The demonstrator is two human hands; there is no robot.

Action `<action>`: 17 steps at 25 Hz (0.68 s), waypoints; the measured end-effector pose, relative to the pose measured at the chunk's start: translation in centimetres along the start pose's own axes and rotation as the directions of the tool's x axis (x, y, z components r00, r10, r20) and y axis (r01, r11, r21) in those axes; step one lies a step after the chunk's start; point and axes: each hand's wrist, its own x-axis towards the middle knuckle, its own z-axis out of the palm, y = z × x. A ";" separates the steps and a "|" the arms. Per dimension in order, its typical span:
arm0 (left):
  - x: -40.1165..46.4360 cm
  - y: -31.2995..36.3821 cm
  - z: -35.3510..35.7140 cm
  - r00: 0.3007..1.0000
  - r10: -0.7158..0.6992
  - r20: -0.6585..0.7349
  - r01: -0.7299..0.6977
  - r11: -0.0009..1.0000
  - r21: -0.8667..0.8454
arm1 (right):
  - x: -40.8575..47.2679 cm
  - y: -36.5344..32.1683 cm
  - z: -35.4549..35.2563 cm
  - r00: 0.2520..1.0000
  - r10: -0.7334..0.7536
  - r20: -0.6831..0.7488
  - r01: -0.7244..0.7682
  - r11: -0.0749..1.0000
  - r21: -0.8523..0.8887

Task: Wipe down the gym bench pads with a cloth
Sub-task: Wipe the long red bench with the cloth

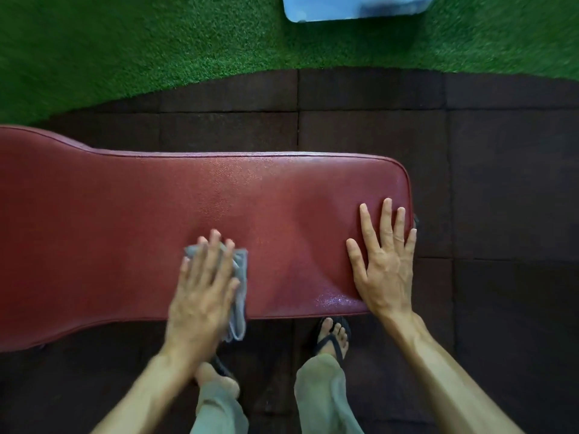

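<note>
- The grey cloth (239,277) lies on the red bench pad (125,230), near its front edge about mid-length, with one corner hanging over that edge.
- My left hand (203,286) presses flat on the cloth, fingers straight and spread; nothing is pinched. It looks blurred, so I judge it is mid-stroke.
- My right hand (385,264) rests flat and open on the pad's right end, holding nothing, apparently bracing.
- A wet sheen shows by the right front corner, so I judge that stretch has been wiped.
- The wider left part of the pad looks dull, and I judge it remains to be done; the pad runs out of view there.
- Beyond it lie dark rubber tiles (501,183), green turf (125,42) and a blue container (357,7).
</note>
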 end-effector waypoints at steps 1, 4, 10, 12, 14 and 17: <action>2.5 -1.3 -0.5 0.997 -0.075 -0.001 0.075 0.997 -0.024 | 0.0 0.0 0.1 1.000 0.002 -0.006 -0.002 1.000 -0.015; 12.1 1.3 -1.5 0.987 -0.144 -0.075 0.135 0.984 -0.119 | -0.1 0.0 0.0 1.000 0.011 0.003 -0.011 0.999 -0.035; 13.5 12.6 -0.2 0.991 0.115 -0.074 -0.128 0.969 -0.211 | -0.1 -0.1 -1.3 0.998 0.030 0.047 -0.038 0.979 0.198; 11.7 12.1 -1.0 0.983 0.180 -0.037 -0.181 0.915 -0.360 | -1.0 -1.2 -2.0 0.997 0.073 0.029 -0.079 0.936 0.343; 10.8 9.0 -2.0 0.989 0.134 -0.061 -0.147 0.897 -0.416 | -1.6 -3.8 -2.2 0.998 0.063 0.004 -0.059 0.912 0.405; 9.3 2.3 -1.7 0.991 -0.108 -0.078 0.092 0.977 -0.191 | 0.7 -8.9 -0.7 1.000 0.024 0.004 -0.024 0.950 0.312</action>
